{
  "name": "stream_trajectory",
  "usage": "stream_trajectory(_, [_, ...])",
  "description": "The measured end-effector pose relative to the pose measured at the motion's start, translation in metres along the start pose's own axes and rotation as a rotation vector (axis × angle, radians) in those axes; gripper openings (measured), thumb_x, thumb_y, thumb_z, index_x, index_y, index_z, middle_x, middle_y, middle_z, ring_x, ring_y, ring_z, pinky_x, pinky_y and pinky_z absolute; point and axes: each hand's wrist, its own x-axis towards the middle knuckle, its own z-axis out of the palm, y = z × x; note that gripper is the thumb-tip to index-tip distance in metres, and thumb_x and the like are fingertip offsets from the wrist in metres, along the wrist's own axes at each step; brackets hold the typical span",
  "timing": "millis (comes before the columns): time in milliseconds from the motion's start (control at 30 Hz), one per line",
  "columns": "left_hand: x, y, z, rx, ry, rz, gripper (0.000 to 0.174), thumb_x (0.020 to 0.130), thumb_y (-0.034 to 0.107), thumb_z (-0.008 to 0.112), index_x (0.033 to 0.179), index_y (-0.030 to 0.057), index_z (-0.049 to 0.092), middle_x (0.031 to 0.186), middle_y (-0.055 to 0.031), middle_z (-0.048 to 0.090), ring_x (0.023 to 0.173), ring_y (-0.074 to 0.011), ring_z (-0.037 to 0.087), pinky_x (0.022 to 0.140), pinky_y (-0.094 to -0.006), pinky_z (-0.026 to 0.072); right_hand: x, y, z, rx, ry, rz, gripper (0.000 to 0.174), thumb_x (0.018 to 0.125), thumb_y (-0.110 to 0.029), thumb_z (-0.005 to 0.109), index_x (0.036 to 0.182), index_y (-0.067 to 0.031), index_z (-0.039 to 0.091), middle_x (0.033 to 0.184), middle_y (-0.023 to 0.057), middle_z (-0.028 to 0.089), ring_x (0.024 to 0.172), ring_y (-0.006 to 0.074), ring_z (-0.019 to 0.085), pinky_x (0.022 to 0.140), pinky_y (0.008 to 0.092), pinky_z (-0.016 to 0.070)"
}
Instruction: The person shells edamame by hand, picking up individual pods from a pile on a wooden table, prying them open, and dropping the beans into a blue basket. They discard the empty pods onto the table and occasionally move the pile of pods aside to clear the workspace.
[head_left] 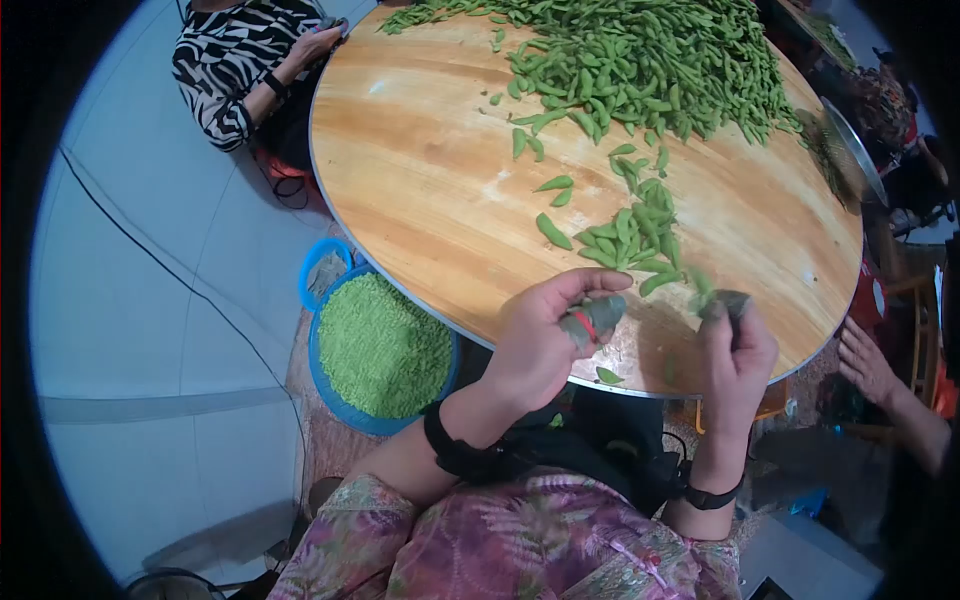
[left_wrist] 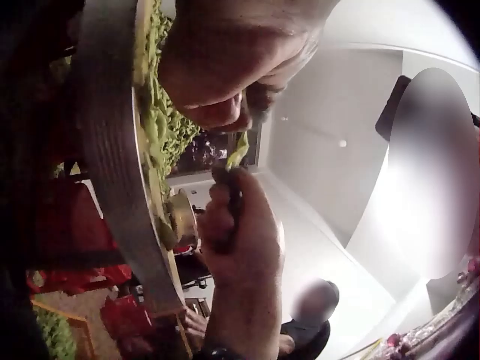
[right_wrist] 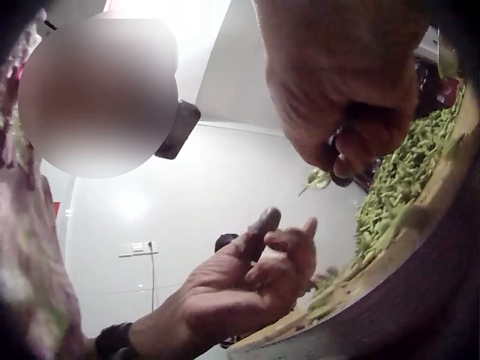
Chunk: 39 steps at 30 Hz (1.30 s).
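My left hand (head_left: 545,335) is over the near table edge, its thumb wrapped in a grey cover tied with a red band (head_left: 585,322). In the right wrist view its fingers are loosely bent, with nothing visible between them. To its right, my right hand (head_left: 738,355), also with a dark cover on a digit, pinches a green soybean pod (right_wrist: 318,178). The pod points toward the left hand in the left wrist view and is blurred in the head view. A small cluster of pods (head_left: 635,235) lies on the round wooden table (head_left: 420,170) just beyond both hands.
A large heap of pods (head_left: 650,60) covers the table's far side. Below the left edge stands a blue basin (head_left: 318,375) of shelled beans (head_left: 385,345), beside a smaller blue container (head_left: 305,275). Another person (head_left: 245,70) sits at far left; someone's hand (head_left: 865,360) is at right.
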Motion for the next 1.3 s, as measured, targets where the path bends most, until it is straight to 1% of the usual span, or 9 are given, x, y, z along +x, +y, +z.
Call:
stream_trajectory(167, [-0.003,-0.005,0.008,-0.098,-0.108,-0.01,0.027,0.077,-0.007,0.055,0.103,-0.0011,0.058,0.087,-0.0033,0.057,0.071,-0.007,0.051,0.061,-0.0192,0.0418,-0.013,-0.023,0.007,-0.113,-0.367,-0.114,0.007,0.082,-0.003,0.054,0.081,0.0032,0.056,0.061,0.0147,0.052,0.055,0.0184,0.054,0.054,0.0285,0.0429])
stream_trajectory(433, [-0.002,-0.01,0.007,0.043,-0.144,0.021,0.011,0.079,0.006,0.062,0.087,-0.0007,0.06,0.083,-0.005,0.057,0.065,-0.007,0.049,0.055,-0.0191,0.0374,-0.006,-0.001,-0.005,0.214,-0.688,0.154,0.012,0.088,-0.009,0.051,0.089,0.0028,0.055,0.065,0.0048,0.056,0.051,0.0086,0.047,0.047,0.0232,0.0376])
stream_trajectory(533, [-0.006,-0.013,0.003,-0.136,-0.331,-0.014,0.012,0.078,0.008,0.063,0.084,-0.0007,0.059,0.082,-0.0051,0.055,0.067,-0.0092,0.049,0.059,-0.021,0.0384,-0.013,0.005,-0.006,0.864,-0.876,0.513,0.015,0.09,-0.011,0.049,0.086,0.001,0.056,0.066,0.0011,0.055,0.047,0.0018,0.038,0.042,0.0156,0.0274])
stream_trajectory(633, [-0.004,-0.012,-0.003,-0.284,-0.512,-0.07,0.013,0.076,0.002,0.064,0.086,-0.0003,0.057,0.089,-0.004,0.057,0.078,-0.0096,0.056,0.066,-0.0216,0.0452,-0.017,0.002,-0.001,0.85,-0.842,0.477,0.014,0.09,-0.012,0.05,0.087,0.0003,0.056,0.065,0.0008,0.054,0.046,0.0017,0.038,0.042,0.0155,0.0269])
stream_trajectory(700, [-0.008,-0.007,0.004,-0.054,-0.249,0.042,0.013,0.075,0.001,0.065,0.084,0.0013,0.055,0.085,-0.0018,0.056,0.076,-0.0082,0.054,0.063,-0.0198,0.0423,-0.018,-0.003,0.007,0.702,-0.742,0.457,0.011,0.088,-0.009,0.052,0.085,0.0005,0.057,0.062,0.0021,0.054,0.047,0.0045,0.043,0.043,0.0187,0.0316])
stream_trajectory(800, [-0.006,-0.012,-0.004,0.181,-0.105,0.1,0.021,0.072,-0.001,0.066,0.086,0.0013,0.052,0.087,-0.0038,0.055,0.081,-0.0093,0.053,0.07,-0.022,0.0423,-0.02,-0.016,0.019,-0.028,-0.378,-0.109,0.006,0.083,-0.003,0.055,0.081,0.0025,0.057,0.059,0.0064,0.051,0.056,0.0099,0.051,0.05,0.0264,0.04])
stream_trajectory(1067, [0.0,0.019,-0.016,0.286,-0.015,0.265,0.02,0.078,0.0,0.053,0.097,0.0004,0.056,0.08,-0.0027,0.058,0.067,-0.0075,0.053,0.059,-0.0191,0.0404,0.014,-0.011,0.025,0.694,-0.679,0.479,0.013,0.087,-0.012,0.055,0.089,0.0011,0.057,0.061,-0.0001,0.053,0.052,0.0059,0.046,0.047,0.0221,0.0379])
stream_trajectory(1133, [-0.002,0.03,-0.028,0.184,0.059,0.212,0.027,0.079,0.0,0.044,0.103,0.0001,0.056,0.079,-0.0048,0.059,0.063,-0.0087,0.052,0.054,-0.0168,0.0362,0.011,-0.011,0.034,0.034,-0.381,-0.075,0.02,0.083,-0.017,0.061,0.092,-0.0005,0.056,0.06,0.0052,0.056,0.05,0.0125,0.052,0.046,0.0277,0.0417])
stream_trajectory(1300, [-0.01,0.028,-0.03,0.15,0.178,0.247,0.027,0.078,-0.004,0.04,0.096,-0.0001,0.059,0.078,-0.0034,0.059,0.062,-0.0062,0.049,0.053,-0.0175,0.0357,-0.016,-0.017,0.052,-0.596,-0.437,-0.337,0.024,0.075,-0.024,0.066,0.083,-0.0048,0.055,0.064,0.0124,0.058,0.055,0.0281,0.059,0.049,0.0365,0.0459])
